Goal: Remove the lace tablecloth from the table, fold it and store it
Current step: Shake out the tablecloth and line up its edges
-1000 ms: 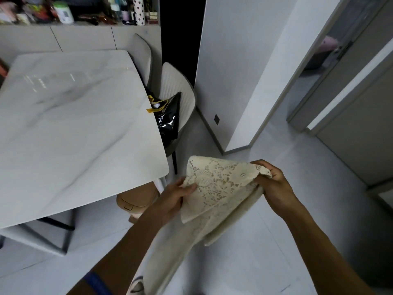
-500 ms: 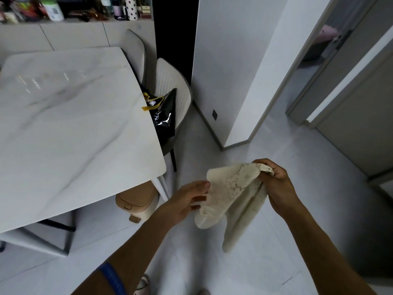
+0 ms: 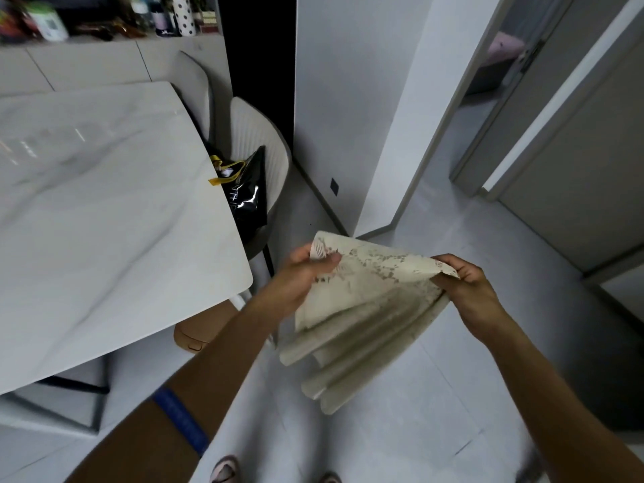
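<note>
Two hands pinching folded lace tablecloth (image 3: 362, 308), black bag (image 3: 249, 200) on chair (image 3: 258, 134)

Cream lace tablecloth (image 3: 362, 308) is off the table (image 3: 104, 210), folded into several layers. It's held up in mid-air by its top corners, loose folds hanging down.

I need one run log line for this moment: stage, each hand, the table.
stage: folding in air | left hand: grips lace tablecloth corner | right hand: grips opposite corner | table: cloth removed
</note>
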### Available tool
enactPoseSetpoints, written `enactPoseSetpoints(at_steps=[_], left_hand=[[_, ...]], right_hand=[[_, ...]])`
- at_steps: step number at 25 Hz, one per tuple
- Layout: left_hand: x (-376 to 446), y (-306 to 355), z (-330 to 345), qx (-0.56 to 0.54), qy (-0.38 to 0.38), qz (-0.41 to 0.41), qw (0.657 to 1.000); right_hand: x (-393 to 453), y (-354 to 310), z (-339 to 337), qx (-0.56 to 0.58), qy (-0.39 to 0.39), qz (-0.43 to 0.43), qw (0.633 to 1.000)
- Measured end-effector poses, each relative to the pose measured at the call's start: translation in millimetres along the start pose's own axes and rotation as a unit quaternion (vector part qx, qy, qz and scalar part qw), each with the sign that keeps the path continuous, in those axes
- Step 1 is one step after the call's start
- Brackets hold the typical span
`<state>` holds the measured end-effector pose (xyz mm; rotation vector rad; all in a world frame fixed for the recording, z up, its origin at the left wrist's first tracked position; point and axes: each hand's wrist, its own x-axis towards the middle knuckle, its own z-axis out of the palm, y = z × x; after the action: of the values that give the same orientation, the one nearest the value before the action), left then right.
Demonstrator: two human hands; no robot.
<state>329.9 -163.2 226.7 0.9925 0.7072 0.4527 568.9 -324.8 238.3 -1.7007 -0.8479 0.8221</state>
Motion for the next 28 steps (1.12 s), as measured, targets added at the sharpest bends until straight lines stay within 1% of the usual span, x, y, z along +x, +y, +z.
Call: enactPoseSetpoints(at_steps=[1, 3, 4, 5, 7, 8, 10, 11, 12, 14, 17, 18, 19, 20, 21, 22, 24, 25, 26, 27, 28], left_hand=[[4.0, 15.2, 9.7, 0.064, 0.003, 0.044, 0.997], [6.5, 36.3, 31.9, 0.166, -0.016, 0.111, 0.980], [6.0, 42.4, 40.9, 0.189, -0.028, 0.130, 0.973], [5.0, 46.3, 48.7, 0.203, -0.037, 0.144, 0.968], [3.4, 49.2, 57.6, 0.245, -0.058, 0.164, 0.954], [2.0, 49.3, 59.6, 0.281, -0.070, 0.176, 0.941], [-4.4, 43.5, 60.1, 0.333, -0.085, 0.211, 0.915], [-10.3, 36.9, 56.1, 0.336, -0.076, 0.222, 0.912], [-17.6, 25.9, 50.1, 0.327, -0.061, 0.230, 0.915], [-33.6, -10.4, 28.7, 0.343, 0.003, 0.243, 0.907], [-54.9, -77.2, -14.7, 0.448, 0.140, 0.230, 0.852], [-59.3, -92.0, -29.2, 0.452, 0.175, 0.230, 0.844], [-61.5, -99.2, -42.0, 0.442, 0.193, 0.247, 0.841], [-62.0, -100.3, -52.1, 0.435, 0.190, 0.272, 0.837], [-62.1, -94.6, -57.7, 0.433, 0.159, 0.289, 0.839], [-59.7, -88.0, -59.2, 0.432, 0.098, 0.295, 0.846], [-56.1, -75.2, -46.2, 0.437, -0.034, 0.269, 0.857], [-56.0, -72.1, -33.6, 0.437, -0.068, 0.243, 0.863], [-56.4, -72.6, -20.1, 0.421, -0.081, 0.219, 0.876], [-57.7, -75.7, -7.0, 0.395, -0.074, 0.205, 0.893], [-58.9, -81.3, 4.7, 0.370, -0.047, 0.207, 0.904]], right_hand=[[0.8, 0.5, -5.1, -0.039, 0.004, 0.005, 0.999], [0.7, -0.8, -6.0, -0.165, -0.010, -0.005, 0.986], [-0.9, -2.4, -1.5, -0.216, -0.033, -0.021, 0.976], [-2.8, -4.6, 5.3, -0.243, -0.060, -0.034, 0.968], [-6.5, -9.7, 21.6, -0.242, -0.097, -0.043, 0.965], [-6.8, -13.2, 29.9, -0.216, -0.094, -0.043, 0.971], [-6.3, -19.6, 42.7, -0.122, -0.081, -0.046, 0.988], [-6.0, -21.5, 47.9, -0.087, -0.089, -0.047, 0.991], [-6.1, -21.7, 51.1, -0.077, -0.103, -0.048, 0.990], [-7.8, -21.1, 55.7, -0.085, -0.138, -0.040, 0.986], [-7.3, -21.8, 56.6, -0.061, -0.179, -0.012, 0.982], [-5.5, -23.9, 55.4, -0.051, -0.197, -0.014, 0.979], [-3.1, -26.3, 53.9, -0.045, -0.212, -0.020, 0.976], [-0.5, -28.7, 52.5, -0.040, -0.221, -0.025, 0.974], [2.0, -32.1, 52.3, -0.034, -0.217, -0.023, 0.975], [3.9, -35.4, 53.0, -0.026, -0.203, -0.016, 0.979], [6.1, -41.2, 59.0, -0.010, -0.179, 0.001, 0.984], [5.8, -44.7, 63.9, -0.007, -0.173, 0.006, 0.985], [5.2, -47.7, 68.8, -0.006, -0.164, 0.012, 0.986], [4.0, -50.1, 72.8, -0.003, -0.145, 0.018, 0.989], [3.0, -52.1, 75.7, 0.001, -0.115, 0.026, 0.993]])
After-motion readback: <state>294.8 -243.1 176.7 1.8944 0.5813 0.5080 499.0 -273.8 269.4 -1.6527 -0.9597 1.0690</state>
